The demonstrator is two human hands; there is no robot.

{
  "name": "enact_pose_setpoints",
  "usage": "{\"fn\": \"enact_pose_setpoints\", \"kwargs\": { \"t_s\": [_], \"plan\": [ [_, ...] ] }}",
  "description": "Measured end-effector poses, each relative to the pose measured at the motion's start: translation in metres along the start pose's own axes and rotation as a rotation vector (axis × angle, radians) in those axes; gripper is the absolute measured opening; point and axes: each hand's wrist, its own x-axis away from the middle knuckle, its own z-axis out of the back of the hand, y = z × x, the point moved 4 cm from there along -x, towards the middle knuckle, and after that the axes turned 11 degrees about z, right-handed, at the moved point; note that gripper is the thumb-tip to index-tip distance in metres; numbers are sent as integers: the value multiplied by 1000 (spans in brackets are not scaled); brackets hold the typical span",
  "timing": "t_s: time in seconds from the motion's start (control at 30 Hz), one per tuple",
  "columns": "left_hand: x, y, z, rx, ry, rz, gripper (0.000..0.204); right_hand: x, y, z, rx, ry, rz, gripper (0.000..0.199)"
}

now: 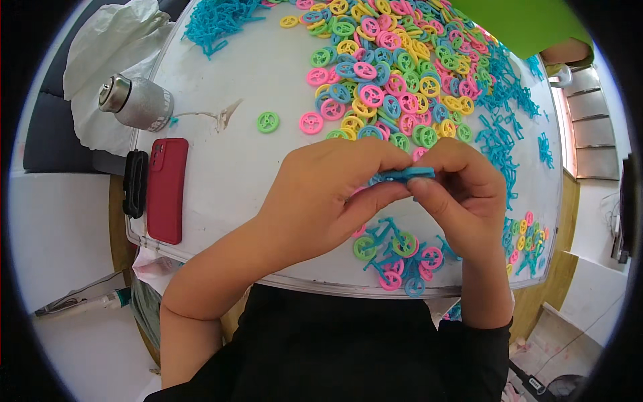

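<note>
Over the near part of the table, both hands meet at a blue plastic toy bicycle part point(406, 175). My left hand point(328, 191) is closed, pinching one end of it between thumb and fingers. From the other side, the thumb and bent fingers of my right hand point(464, 194) grip its other end. A bit of pink shows beside the left palm; what it belongs to is mostly hidden. Just below the hands lies a cluster of toy bicycles point(402, 251), blue frames with green, pink and blue wheels.
Beyond my hands spreads a large heap of coloured toy wheels point(395, 74). Blue plastic pieces point(218, 23) lie far left, and more blue pieces point(499, 144) lie right. A bottle point(144, 104), red phone point(167, 191) and black case point(135, 184) stand left. A green-sleeved person point(529, 27) is across the table.
</note>
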Motion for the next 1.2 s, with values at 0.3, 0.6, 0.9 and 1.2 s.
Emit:
{"fn": "enact_pose_setpoints", "kwargs": {
  "t_s": [0.3,0.6,0.9,1.2],
  "plan": [
    [-7,-20,36,365,397,150,21,4,2,0,334,-2,-202,18],
    [-2,-19,29,289,267,224,22,11,14,-41,930,-369,165,19],
    [-3,-28,24,363,205,292,20,-4,4,-15,734,-216,184,15],
    [0,-19,-12,566,-101,498,21,-1,22,13,-367,160,-287,11]
  ]
}}
